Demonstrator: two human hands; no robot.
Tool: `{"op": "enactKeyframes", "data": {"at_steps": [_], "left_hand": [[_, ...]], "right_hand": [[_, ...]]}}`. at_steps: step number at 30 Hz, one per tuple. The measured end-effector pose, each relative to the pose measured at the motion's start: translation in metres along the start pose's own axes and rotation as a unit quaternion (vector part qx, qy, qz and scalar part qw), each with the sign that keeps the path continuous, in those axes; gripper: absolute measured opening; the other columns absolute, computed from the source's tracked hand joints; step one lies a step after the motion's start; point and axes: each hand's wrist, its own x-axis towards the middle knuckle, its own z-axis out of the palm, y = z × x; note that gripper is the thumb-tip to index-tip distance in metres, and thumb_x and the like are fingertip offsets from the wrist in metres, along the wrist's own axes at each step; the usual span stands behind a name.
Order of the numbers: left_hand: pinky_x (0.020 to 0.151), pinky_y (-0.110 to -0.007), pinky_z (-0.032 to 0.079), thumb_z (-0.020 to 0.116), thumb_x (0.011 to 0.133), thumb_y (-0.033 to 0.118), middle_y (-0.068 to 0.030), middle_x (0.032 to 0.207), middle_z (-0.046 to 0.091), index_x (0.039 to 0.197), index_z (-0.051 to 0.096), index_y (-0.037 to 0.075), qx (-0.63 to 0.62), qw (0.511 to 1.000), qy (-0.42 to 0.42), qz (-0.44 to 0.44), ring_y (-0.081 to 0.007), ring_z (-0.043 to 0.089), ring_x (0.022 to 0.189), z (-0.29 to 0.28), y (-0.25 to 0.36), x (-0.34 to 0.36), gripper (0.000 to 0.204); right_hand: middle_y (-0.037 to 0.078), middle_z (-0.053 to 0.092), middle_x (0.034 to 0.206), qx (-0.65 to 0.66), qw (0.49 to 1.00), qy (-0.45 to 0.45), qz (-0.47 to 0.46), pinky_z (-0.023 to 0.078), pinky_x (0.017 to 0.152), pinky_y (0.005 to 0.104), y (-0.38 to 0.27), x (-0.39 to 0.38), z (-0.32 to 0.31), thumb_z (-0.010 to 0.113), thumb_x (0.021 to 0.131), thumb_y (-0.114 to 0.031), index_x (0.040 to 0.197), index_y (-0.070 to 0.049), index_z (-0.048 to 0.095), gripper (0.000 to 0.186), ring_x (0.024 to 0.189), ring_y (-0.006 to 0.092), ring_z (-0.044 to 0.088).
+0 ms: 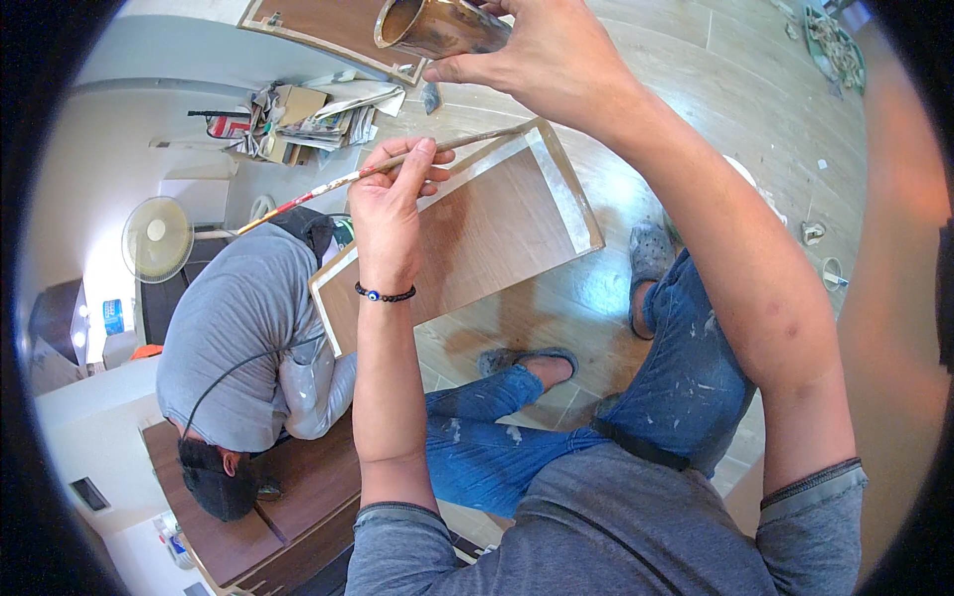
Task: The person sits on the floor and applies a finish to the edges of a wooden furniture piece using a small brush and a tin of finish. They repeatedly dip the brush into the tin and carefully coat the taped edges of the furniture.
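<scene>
My left hand, a beaded bracelet on its wrist, pinches a long thin paintbrush. The brush handle is red and white toward the left; its brown far end reaches the top corner of a wood panel, and I cannot tell whether it touches. That panel has a brown face with pale strips along its edges, and lies below and beyond my left hand. At the top of the view, my right hand is wrapped round a brown-stained cup, tipped with its mouth to the left. The cup's contents are hidden.
Bent over at left, a person in a grey shirt is beside a brown wooden cabinet. A standing fan and stacked cardboard stand behind. Another framed panel lies at the top. Tiled floor extends right.
</scene>
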Motion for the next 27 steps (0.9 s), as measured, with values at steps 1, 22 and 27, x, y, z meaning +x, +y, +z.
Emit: {"op": "enactKeyframes", "data": {"at_steps": [1,22,27], "left_hand": [[0.072,-0.024,0.049,0.069,0.099,0.020,-0.0099,0.097,0.076,0.107,0.067,0.005,0.007,1.000,0.005,-0.003,-0.0113,0.067,0.081,-0.004,0.000,-0.001,0.017],[0.069,-0.023,0.049,0.069,0.098,0.022,-0.0082,0.093,0.075,0.104,0.066,0.006,0.073,0.995,0.066,-0.034,-0.0103,0.067,0.079,-0.083,-0.008,-0.018,0.017],[0.069,-0.024,0.049,0.069,0.099,0.021,-0.0081,0.092,0.075,0.104,0.066,0.005,0.071,0.992,0.094,-0.043,-0.0103,0.066,0.078,-0.103,-0.010,-0.026,0.017]], "right_hand": [[0.020,0.073,0.103,-0.006,1.000,-0.008,0.010,0.054,0.086,0.0393,-0.004,0.000,-0.002,0.084,0.077,-0.023,0.125,-0.003,0.067,0.055,0.096,0.0324,0.071],[0.018,0.074,0.106,-0.011,1.000,-0.013,0.014,0.054,0.090,0.0368,-0.002,0.004,0.000,0.087,0.076,-0.024,0.126,-0.005,0.067,0.057,0.099,0.0292,0.071],[0.018,0.074,0.106,-0.011,1.000,-0.019,0.013,0.054,0.089,0.0370,-0.002,0.003,0.002,0.087,0.075,-0.025,0.126,-0.005,0.067,0.058,0.099,0.0297,0.071]]}}
